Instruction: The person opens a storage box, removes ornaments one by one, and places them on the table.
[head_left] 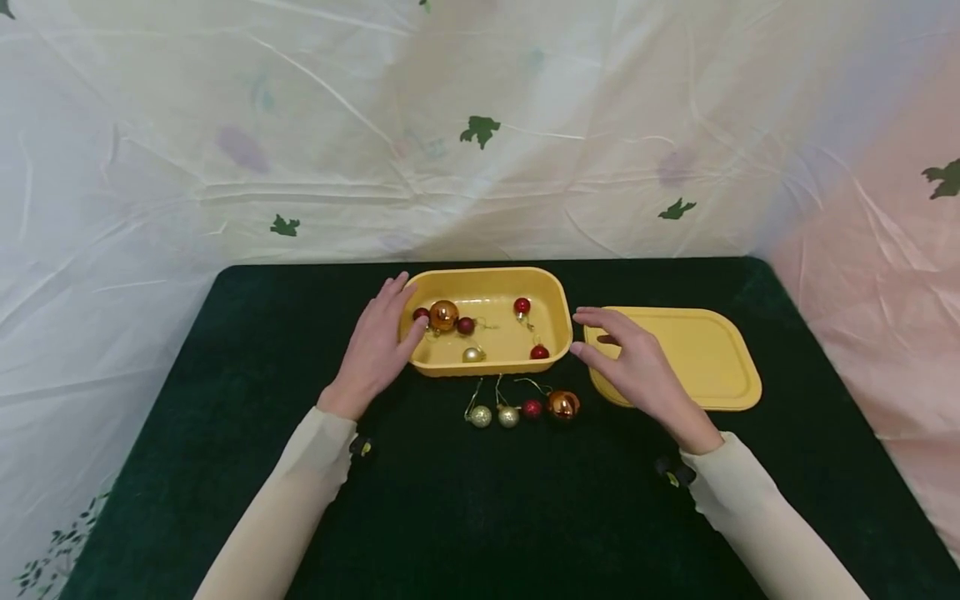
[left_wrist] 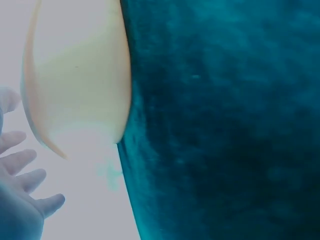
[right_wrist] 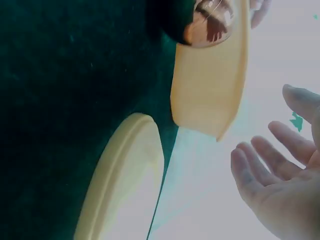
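A yellow plastic box (head_left: 510,366) holds several small Christmas baubles, among them a copper bauble (head_left: 444,315), a dark red bauble (head_left: 466,326), a gold bauble (head_left: 473,355) and a bright red bauble (head_left: 522,306). At its left end is my left hand (head_left: 375,346), fingers extended, thumb over the rim; contact is unclear. My right hand (head_left: 633,362), fingers spread and slightly bent, hovers between the box's right end and the yellow lid (head_left: 705,358), holding nothing. The right wrist view shows that hand (right_wrist: 285,185) apart from the box wall (right_wrist: 210,87).
In front of the box lie a large copper bauble (head_left: 563,405), a red bauble (head_left: 532,408) and two glittery gold baubles, one gold bauble (head_left: 481,416) leftmost, with string loops. A dark green cloth (head_left: 465,517) covers the table. Behind hangs a pale curtain (head_left: 337,125).
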